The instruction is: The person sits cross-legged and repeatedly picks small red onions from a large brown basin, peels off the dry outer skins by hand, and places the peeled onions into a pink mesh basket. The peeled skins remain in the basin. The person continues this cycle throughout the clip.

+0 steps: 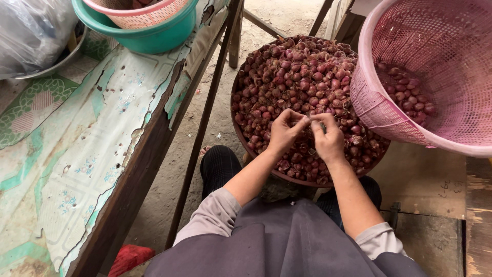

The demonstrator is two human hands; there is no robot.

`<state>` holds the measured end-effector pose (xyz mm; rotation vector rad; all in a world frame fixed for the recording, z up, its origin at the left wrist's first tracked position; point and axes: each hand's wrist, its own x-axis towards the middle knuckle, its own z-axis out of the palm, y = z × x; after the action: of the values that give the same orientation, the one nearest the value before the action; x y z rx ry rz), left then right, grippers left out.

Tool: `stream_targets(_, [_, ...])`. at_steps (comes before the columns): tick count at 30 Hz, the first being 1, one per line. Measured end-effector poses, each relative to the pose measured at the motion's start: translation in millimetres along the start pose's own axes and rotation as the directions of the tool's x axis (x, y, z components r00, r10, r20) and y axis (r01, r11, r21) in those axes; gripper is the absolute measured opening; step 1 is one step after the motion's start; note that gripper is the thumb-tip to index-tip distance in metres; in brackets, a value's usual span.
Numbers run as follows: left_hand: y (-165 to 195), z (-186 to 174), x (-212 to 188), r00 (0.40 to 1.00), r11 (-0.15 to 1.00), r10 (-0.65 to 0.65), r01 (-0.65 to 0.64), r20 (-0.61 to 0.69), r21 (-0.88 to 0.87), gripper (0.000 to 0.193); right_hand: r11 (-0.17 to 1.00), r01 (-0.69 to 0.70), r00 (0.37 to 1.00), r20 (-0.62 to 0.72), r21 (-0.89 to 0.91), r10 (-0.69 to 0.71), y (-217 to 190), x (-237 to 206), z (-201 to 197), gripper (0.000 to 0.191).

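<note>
A wide round tray [239, 134] heaped with small red shallots [297, 77] rests in front of my knees. Over its near part my left hand [283, 132] and my right hand [327, 137] meet, fingertips pinched together on one small shallot [310, 118] held between them. To the right a large pink plastic basket [369, 102] leans tilted, with a small pile of shallots [409, 95] lying in its bottom.
A worn wooden bench with peeling patterned covering [87, 154] runs along the left. On it stand a teal basin [154, 36] holding a pink basket [141, 15], and a metal bowl with a clear plastic bag [31, 31]. Wooden boards [430, 184] lie at right; dirt floor below.
</note>
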<state>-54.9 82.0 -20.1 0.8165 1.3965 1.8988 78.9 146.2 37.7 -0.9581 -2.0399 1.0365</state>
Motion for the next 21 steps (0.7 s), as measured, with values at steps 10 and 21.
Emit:
stream_targets(10, [-20.9,2.4,11.2,0.941,0.762,-0.294,0.335,0.166,-0.553,0.023,0.946,0.320,0.947,0.001,-0.051,-0.320,-20.3,6.3,-13.6,0.077])
stream_targets(21, [-22.5,-10.5,10.6,0.915,0.808,-0.229,0.368,0.331,-0.460,0.029,0.983,-0.069,0.995,0.089,0.169,0.054,-5.5,27.7,-15.4,0.043])
